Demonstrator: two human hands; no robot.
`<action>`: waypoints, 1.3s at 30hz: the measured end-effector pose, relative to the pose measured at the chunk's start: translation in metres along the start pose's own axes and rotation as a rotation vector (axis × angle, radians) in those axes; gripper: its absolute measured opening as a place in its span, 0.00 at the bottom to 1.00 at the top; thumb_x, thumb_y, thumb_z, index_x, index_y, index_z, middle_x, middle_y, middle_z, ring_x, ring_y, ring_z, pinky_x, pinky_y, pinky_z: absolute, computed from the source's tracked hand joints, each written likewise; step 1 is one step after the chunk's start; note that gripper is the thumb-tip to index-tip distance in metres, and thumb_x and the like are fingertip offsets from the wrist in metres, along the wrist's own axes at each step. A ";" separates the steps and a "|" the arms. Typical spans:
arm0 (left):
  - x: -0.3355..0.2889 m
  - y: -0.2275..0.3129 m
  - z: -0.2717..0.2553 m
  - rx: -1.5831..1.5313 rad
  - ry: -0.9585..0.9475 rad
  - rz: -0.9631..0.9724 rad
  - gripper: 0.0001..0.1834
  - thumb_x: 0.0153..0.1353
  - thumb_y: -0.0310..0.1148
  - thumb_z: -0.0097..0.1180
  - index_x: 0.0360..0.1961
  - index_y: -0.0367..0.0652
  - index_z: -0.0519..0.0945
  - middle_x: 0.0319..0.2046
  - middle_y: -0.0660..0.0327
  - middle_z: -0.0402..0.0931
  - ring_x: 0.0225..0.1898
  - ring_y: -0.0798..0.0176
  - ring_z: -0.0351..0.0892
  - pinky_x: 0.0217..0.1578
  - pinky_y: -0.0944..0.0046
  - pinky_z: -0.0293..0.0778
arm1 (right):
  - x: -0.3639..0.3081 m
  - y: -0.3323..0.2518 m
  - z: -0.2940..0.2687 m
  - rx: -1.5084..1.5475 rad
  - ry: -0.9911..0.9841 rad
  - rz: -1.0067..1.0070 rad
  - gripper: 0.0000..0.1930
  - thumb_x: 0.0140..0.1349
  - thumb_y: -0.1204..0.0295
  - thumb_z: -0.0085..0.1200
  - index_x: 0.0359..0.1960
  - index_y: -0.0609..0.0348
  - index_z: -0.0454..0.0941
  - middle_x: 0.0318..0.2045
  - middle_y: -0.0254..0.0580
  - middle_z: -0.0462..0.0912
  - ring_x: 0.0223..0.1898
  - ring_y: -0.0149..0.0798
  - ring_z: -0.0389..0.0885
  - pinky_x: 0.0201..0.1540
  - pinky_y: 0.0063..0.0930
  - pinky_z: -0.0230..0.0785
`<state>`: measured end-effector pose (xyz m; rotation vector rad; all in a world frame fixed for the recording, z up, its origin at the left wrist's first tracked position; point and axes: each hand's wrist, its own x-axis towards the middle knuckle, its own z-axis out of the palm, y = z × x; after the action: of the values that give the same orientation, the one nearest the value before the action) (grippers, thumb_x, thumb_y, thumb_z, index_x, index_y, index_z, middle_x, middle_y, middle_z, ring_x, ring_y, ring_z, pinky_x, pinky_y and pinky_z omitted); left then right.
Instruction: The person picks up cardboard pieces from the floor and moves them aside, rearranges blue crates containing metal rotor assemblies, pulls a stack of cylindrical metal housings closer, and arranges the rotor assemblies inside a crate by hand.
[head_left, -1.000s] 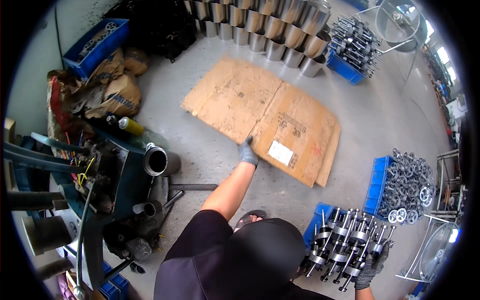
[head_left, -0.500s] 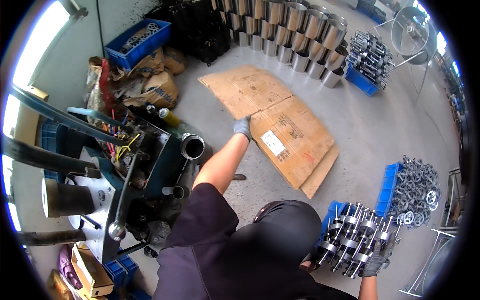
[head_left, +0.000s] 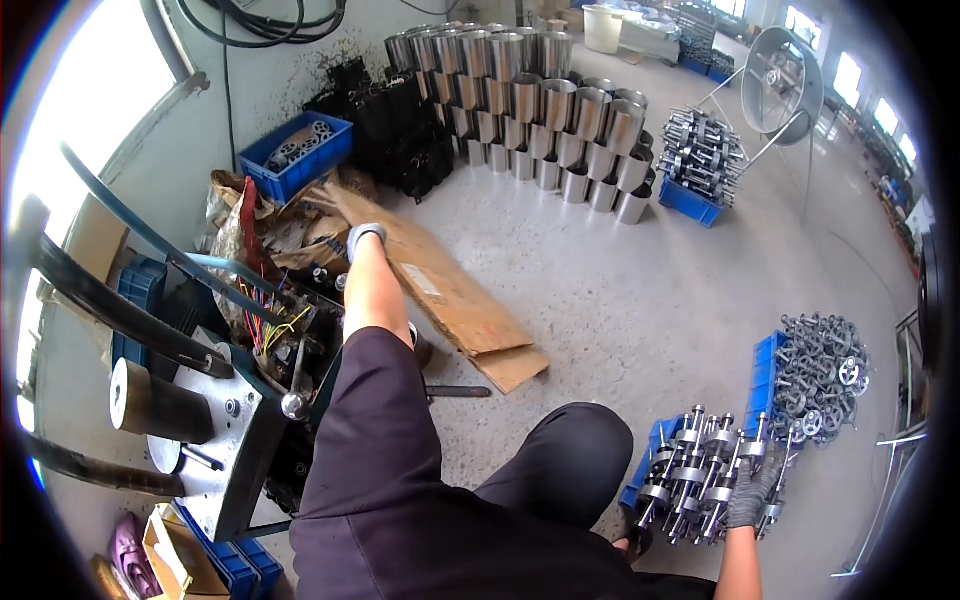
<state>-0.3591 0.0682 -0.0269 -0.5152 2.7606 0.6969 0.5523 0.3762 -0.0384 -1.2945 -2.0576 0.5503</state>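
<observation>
In my left hand (head_left: pixel 367 238), which wears a grey glove, is the edge of a large flattened cardboard sheet (head_left: pixel 455 295). The sheet stands tilted over the floor at front left, its far end against the sacks, and a white label shows on its face. My right hand (head_left: pixel 750 492), also gloved, lies with fingers stretched over the near right side of a pile of metal shafts with round collars (head_left: pixel 690 475). Those shafts are stacked in a blue crate (head_left: pixel 637 488) beside my knee. Some of the right fingertips blend into the metal.
A machine with a ball-ended lever (head_left: pixel 295 405) stands close on my left. Stacked shiny metal cylinders (head_left: pixel 540 125) and a blue crate of handwheels (head_left: pixel 290 155) are at the back. A large fan (head_left: pixel 780 85) stands far right; handwheels (head_left: pixel 825 385) are heaped at right.
My left hand has moved left and away with the cardboard, which has swung from the middle of the floor toward the sacks and tilted up. My right hand stays at the shafts.
</observation>
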 end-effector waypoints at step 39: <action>-0.551 0.110 0.116 -1.045 -1.157 0.837 0.15 0.76 0.41 0.49 0.45 0.42 0.81 0.19 0.66 0.68 0.17 0.68 0.66 0.16 0.60 0.69 | 0.007 0.020 -0.001 -0.140 0.005 -0.043 0.34 0.66 0.73 0.58 0.74 0.60 0.63 0.73 0.53 0.62 0.74 0.52 0.60 0.77 0.43 0.51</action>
<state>0.1147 0.3682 0.0949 0.7602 1.2523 1.8275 0.5640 0.3915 -0.0482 -1.3254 -2.1470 0.3885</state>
